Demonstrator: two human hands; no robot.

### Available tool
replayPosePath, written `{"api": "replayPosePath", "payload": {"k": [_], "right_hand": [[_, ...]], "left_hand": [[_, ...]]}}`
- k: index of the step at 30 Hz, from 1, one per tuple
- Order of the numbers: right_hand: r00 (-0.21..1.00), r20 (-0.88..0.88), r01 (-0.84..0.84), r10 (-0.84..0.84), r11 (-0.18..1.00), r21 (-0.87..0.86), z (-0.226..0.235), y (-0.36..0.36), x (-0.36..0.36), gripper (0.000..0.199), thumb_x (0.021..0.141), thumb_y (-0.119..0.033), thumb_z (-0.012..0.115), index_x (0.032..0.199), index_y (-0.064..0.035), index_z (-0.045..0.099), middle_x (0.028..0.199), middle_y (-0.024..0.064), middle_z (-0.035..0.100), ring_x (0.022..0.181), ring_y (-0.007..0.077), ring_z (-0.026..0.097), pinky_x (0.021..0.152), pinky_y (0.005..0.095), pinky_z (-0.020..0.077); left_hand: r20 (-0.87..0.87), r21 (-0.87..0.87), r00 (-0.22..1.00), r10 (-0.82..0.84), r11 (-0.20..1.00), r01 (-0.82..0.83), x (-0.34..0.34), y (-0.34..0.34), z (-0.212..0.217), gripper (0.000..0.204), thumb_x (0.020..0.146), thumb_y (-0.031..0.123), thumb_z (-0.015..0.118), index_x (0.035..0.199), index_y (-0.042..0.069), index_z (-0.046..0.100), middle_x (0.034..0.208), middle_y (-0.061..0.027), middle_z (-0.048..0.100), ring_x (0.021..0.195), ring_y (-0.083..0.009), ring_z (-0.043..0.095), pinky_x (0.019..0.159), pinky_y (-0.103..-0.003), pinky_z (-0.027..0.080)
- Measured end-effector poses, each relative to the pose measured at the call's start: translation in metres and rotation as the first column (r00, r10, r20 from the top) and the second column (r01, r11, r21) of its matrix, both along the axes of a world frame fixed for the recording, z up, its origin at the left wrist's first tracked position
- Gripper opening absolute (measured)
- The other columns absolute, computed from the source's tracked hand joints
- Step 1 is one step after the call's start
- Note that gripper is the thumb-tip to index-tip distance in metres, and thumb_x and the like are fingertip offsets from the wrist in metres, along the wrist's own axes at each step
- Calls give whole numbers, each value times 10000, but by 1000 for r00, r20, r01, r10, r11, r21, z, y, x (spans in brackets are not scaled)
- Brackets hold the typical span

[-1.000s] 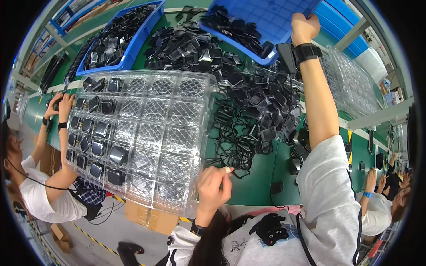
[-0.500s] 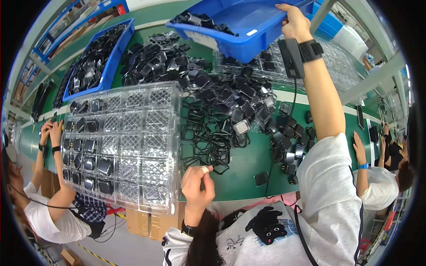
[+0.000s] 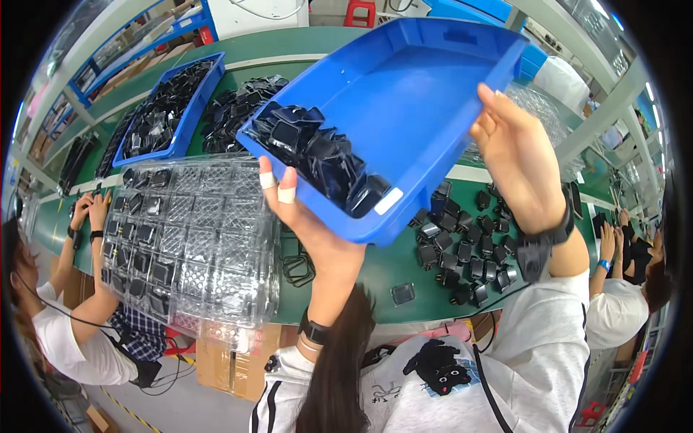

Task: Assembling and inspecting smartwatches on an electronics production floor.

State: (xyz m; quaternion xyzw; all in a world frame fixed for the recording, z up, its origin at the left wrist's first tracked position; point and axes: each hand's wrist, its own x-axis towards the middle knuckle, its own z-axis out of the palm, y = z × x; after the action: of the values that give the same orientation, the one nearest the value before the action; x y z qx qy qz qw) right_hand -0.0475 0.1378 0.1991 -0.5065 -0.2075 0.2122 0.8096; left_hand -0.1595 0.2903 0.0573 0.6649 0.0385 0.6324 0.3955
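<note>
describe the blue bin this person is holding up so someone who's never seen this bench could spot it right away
Over the long green workbench, between the left hand and right hand, a shallow blue plastic bin is lifted and tilted. Small black parts have slid into its lower left corner. The other blue bin lies flat on the bench, full of parts.

Blue bin (image 3: 411,94) — tilted, black parts (image 3: 317,155) inside
</note>
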Motion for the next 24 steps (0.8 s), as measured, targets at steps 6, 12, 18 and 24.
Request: {"api": "replayPosePath", "payload": {"k": [6, 12, 18, 24], "right_hand": [[959, 253, -69, 131, 968, -242, 11, -36, 9, 167, 930, -138, 539, 1018, 2, 559, 922, 41, 609, 797, 141, 597, 697, 251, 476], [-168, 937, 658, 307, 743, -126, 21, -69, 15, 681, 678, -285, 820, 1195, -36, 452, 1075, 87, 528, 1003, 220, 543, 914, 352, 426], [-405, 815, 569, 414, 812, -130, 38, -42, 33, 971, 440, -166, 837, 1308, -92, 409, 1159, 124, 534, 1052, 358, 500, 935, 418, 397], [-438, 733, 511, 520, 815, -273, 81, 7, 51, 905, 452, -125, 692, 1324, -52, 460, 1088, 155, 508, 946, 335, 501, 848, 386, 415]], "left_hand": [[36, -189, 986, -161, 968, 165, -9, -5, 24, 888, 551, -117, 742, 1329, 128, 390, 1473, -146, 201, 1341, -333, 292, 923, -437, 502], [33, -225, 973, -230, 947, 231, -12, -2, 33, 887, 542, -113, 759, 1316, 123, 397, 1439, -155, 254, 1312, -338, 344, 888, -433, 540], [36, -206, 960, -276, 938, 278, -20, 7, 46, 925, 533, -106, 778, 1334, 116, 372, 1414, -162, 287, 1330, -336, 324, 920, -447, 525], [91, -448, 905, -416, 795, 410, -7, 29, 38, 1021, 606, -95, 774, 1428, 117, 208, 1456, -124, 253, 1349, -328, 296, 967, -468, 479]]}}
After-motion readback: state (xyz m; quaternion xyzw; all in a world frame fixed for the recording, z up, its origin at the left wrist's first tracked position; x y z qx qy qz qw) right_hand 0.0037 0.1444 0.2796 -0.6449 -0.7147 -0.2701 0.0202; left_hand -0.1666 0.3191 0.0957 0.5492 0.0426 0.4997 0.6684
